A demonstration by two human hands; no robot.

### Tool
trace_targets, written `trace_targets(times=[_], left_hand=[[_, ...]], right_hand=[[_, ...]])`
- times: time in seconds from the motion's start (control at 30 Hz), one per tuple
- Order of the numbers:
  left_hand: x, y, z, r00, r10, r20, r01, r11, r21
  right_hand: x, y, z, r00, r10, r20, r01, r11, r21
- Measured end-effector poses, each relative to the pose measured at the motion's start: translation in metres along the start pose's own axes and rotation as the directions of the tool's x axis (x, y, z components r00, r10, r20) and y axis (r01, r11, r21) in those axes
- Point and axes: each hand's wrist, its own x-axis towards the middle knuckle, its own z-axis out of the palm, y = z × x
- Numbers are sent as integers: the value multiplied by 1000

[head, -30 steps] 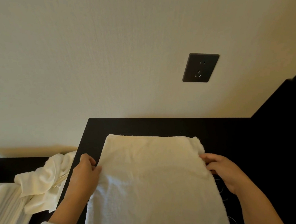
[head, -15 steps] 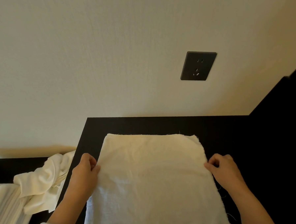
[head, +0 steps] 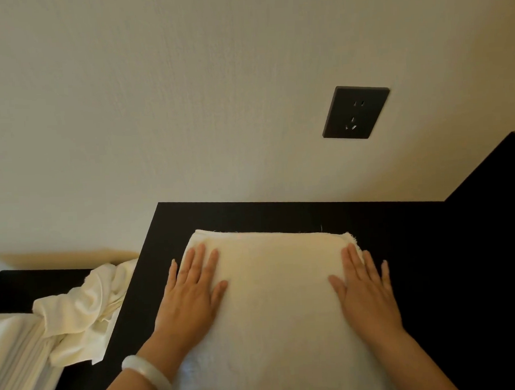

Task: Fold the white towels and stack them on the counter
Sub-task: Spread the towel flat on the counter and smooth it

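A folded white towel (head: 277,289) lies flat on the black counter (head: 251,216), its far edge close to the wall. My left hand (head: 192,290) rests palm down on the towel's left side, fingers spread. On the towel's right edge lies my right hand (head: 365,290), also flat, with its outer fingers over the counter. Neither hand grips anything. A pale bangle (head: 147,372) circles my left wrist. The towel's near end runs out of the bottom of the view.
A crumpled white cloth (head: 83,311) hangs over the counter's left edge, above striped white fabric (head: 14,362) at the lower left. A dark wall socket (head: 355,112) sits on the beige wall. A black side panel (head: 495,200) rises at the right.
Both hands let go of the towel's side edges, where they were pinching, and now lie flat on top of it with fingers spread. The towel has stayed in place.
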Motion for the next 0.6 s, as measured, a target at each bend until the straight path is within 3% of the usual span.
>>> trace_targets(times=[0.07,0.2,0.33,0.43,0.5,0.6], left_hand=[[3,5,-5,1000,1,-4,-1,999,41],[14,15,-7,995,103,-1,-102,994,47],[17,9,4,997,78,-17,-78,997,-10],[17,10,4,997,69,-21,-69,998,12],[16,11,2,997,74,-25,-74,997,5],[15,10,2,996,82,-23,-82,997,-1]], right_hand=[[3,-6,-7,999,-30,-31,32,997,68],[6,-13,-10,964,-266,20,255,940,228],[30,-3,-25,972,-66,-225,112,974,199],[53,-1,-33,976,6,-216,47,971,236],[55,-4,-32,980,5,-197,42,971,236],[40,-3,-27,960,-109,-256,175,952,253]])
